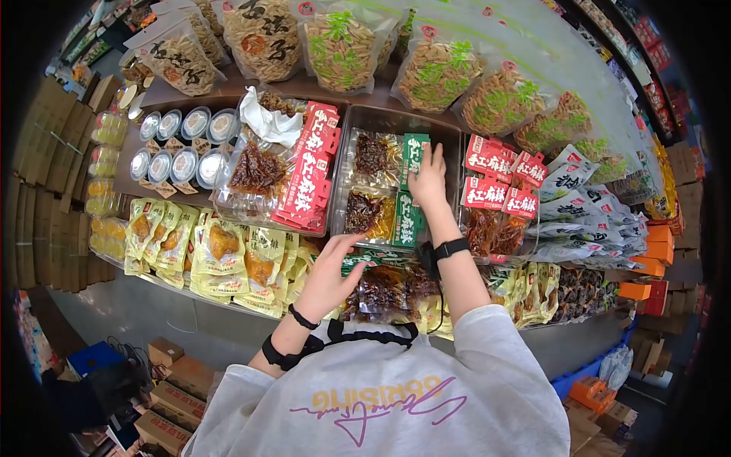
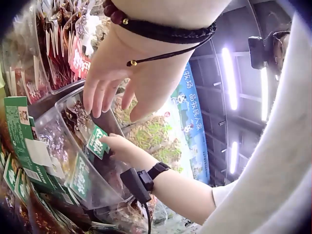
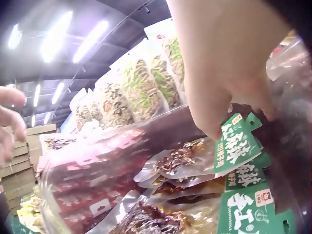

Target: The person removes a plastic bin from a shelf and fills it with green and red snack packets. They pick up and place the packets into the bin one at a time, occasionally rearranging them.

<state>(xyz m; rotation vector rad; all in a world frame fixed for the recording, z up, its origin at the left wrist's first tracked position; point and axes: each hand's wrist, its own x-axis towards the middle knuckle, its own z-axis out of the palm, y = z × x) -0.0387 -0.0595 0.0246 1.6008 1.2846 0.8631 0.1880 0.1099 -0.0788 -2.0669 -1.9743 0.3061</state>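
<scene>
Head view, upper centre: I can't tell whether the right hand pinches the green-carded packet, which might slip, being slick; left hand empty, fingers apart.

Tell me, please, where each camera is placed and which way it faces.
Head: worn on the head, facing forward and down at the green-labelled packets; left hand, right hand, forearms and shirt show.
Left wrist: on the left wrist, facing past the left hand, with ceiling lights beyond; the right hand shows too.
Right wrist: on the right wrist, facing over the packets; the right hand looms large, fingers of the left hand at the left edge.
Shared: both wrist views show the right hand at the packets.
</scene>
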